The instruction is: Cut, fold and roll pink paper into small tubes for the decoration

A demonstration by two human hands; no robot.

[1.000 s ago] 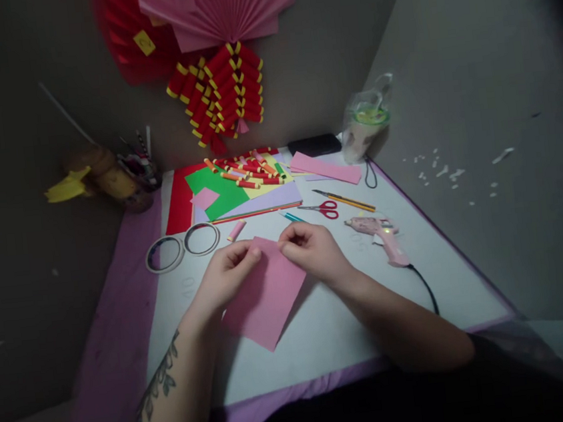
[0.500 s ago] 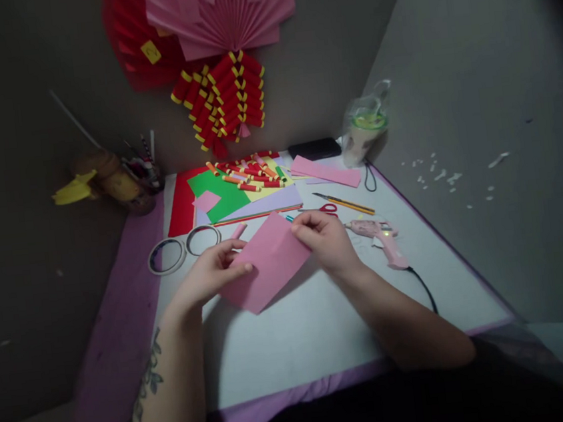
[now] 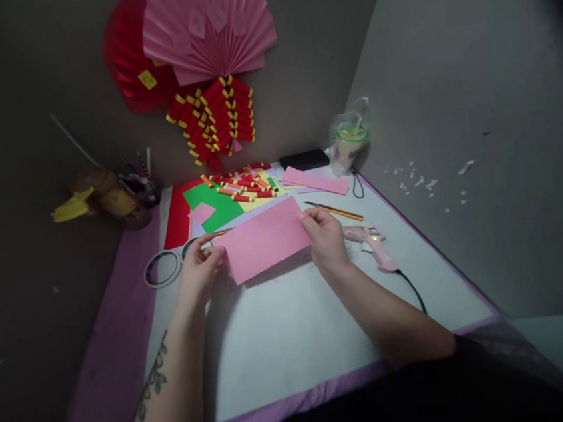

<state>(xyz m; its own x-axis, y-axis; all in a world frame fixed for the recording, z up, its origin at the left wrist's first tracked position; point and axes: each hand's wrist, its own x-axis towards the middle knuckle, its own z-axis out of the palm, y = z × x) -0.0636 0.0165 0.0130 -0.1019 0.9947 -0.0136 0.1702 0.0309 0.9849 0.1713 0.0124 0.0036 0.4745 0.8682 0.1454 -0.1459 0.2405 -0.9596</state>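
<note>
A flat rectangle of pink paper (image 3: pixel 264 241) is held up above the white table top (image 3: pixel 284 331), slightly tilted. My left hand (image 3: pixel 201 260) pinches its left edge between thumb and fingers. At the opposite end, my right hand (image 3: pixel 324 235) grips the right edge, fingers closed. Just right of that hand lies a pink glue gun (image 3: pixel 377 249) with a black cord. Beyond the paper is a craft knife (image 3: pixel 336 210) with a yellow handle. A roll of tape (image 3: pixel 161 269) lies left of my left hand, and a second roll is partly hidden behind it.
Small red and orange paper rolls (image 3: pixel 246 186) lie on coloured sheets, including a green sheet (image 3: pixel 215 208). Pink strips (image 3: pixel 315 182), a black phone (image 3: pixel 305 160) and a bagged cup (image 3: pixel 349 143) stand or lie at the back. Paper fans (image 3: pixel 212 30) hang on the wall.
The pink paper has turned nearer to level, its long side now running between my hands. My right hand has shifted down its right edge, and my left hand has moved to the left edge.
</note>
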